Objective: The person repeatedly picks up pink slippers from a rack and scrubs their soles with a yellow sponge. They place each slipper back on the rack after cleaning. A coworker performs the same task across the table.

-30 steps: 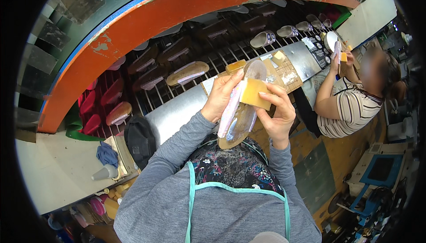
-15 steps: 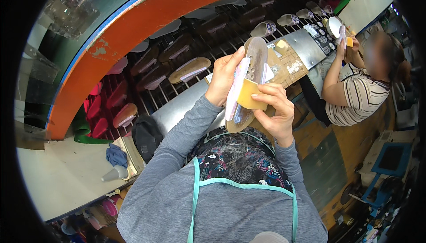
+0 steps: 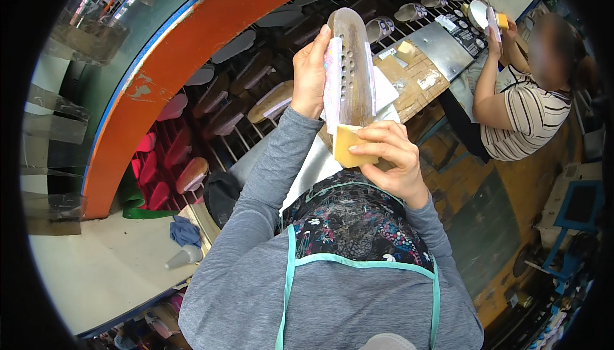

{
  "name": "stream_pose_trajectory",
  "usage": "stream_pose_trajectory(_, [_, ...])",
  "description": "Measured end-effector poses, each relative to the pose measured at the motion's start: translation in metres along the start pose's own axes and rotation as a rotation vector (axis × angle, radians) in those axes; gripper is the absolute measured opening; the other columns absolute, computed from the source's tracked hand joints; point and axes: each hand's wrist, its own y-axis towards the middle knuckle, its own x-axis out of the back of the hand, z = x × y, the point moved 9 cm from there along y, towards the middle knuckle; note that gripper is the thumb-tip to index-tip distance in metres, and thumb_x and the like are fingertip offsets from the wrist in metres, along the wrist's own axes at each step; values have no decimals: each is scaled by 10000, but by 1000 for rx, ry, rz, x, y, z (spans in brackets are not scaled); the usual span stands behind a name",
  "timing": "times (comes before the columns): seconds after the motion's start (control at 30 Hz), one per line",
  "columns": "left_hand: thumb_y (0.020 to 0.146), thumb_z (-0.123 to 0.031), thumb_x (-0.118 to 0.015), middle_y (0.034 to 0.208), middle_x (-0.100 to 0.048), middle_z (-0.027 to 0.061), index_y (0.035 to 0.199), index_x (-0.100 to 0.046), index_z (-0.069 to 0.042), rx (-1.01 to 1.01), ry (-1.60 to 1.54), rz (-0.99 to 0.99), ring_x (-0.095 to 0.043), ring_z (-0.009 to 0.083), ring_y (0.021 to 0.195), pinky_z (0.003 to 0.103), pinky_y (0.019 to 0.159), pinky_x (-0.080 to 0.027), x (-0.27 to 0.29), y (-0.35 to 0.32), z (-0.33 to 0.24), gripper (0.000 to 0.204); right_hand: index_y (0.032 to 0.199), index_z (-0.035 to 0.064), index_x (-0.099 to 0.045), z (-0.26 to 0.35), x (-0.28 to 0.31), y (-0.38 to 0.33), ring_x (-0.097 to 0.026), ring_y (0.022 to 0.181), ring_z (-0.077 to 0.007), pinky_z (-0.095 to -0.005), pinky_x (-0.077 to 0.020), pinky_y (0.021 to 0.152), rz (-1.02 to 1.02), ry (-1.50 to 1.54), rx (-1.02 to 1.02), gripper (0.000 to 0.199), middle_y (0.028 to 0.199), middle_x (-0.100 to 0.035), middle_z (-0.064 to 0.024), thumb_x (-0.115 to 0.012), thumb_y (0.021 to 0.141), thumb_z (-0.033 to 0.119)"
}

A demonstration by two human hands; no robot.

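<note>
I keep my left hand (image 3: 310, 71) clamped on the sole (image 3: 350, 62), right hand (image 3: 390, 161) pinching the sponge (image 3: 350, 147), wiping just below that grip

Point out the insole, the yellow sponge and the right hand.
insole (image 3: 354, 62), head view, on its brown perforated face.
yellow sponge (image 3: 349, 146), head view, on its flat front side.
right hand (image 3: 391, 158), head view, on the knuckles gripping the sponge.

Rack of soles (image 3: 211, 132), seated co-worker (image 3: 531, 107)
</note>
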Motion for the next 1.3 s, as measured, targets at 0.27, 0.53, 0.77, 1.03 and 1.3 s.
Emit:
stream_pose_trajectory(0.27, [995,-377,-565,729,-626,-24,856,-685,-32,-315,-38,-232,-543,44,618,216,567,-439,31,-9,-30,390,1034,89,-727,-11,0,-7,-663,927,-255,-344,-458,856,-130,52,-144,388,1047,-696,-96,-802,654,86])
stream_pose_trajectory(0.53, [1011,-384,-526,768,-637,-16,892,-678,-40,-348,-51,-269,-557,50,649,223,596,-456,50,-18,-31,394,1021,83,-721,-24,1,-8,-663,929,-259,-343,-459,859,-173,147,-181,376,1039,-694,-107,-806,655,89])
stream_pose_trajectory(0.77, [1004,-409,-516,857,-665,17,1004,-667,-37,-197,-133,-250,-612,86,731,242,676,-505,58,-13,-8,401,1009,89,-724,-10,-4,6,-628,871,-233,-349,-430,826,-188,-166,-23,383,992,-674,-79,-775,630,71])
stream_pose_trajectory(1.03, [997,-466,-475,1087,-682,63,1198,-614,-55,-77,-382,-140,-661,175,945,317,833,-546,67,-18,0,478,1002,97,-721,-16,2,-9,-596,824,-205,-334,-406,764,-294,-221,-120,399,922,-649,-42,-821,616,100])
stream_pose_trajectory(1.3, [978,-506,-481,1115,-686,81,1229,-606,-62,7,-449,-39,-676,199,961,345,852,-566,64,-28,6,526,993,83,-693,-30,11,-19,-591,821,-207,-337,-413,749,-384,-297,-220,380,886,-621,-45,-842,643,104])
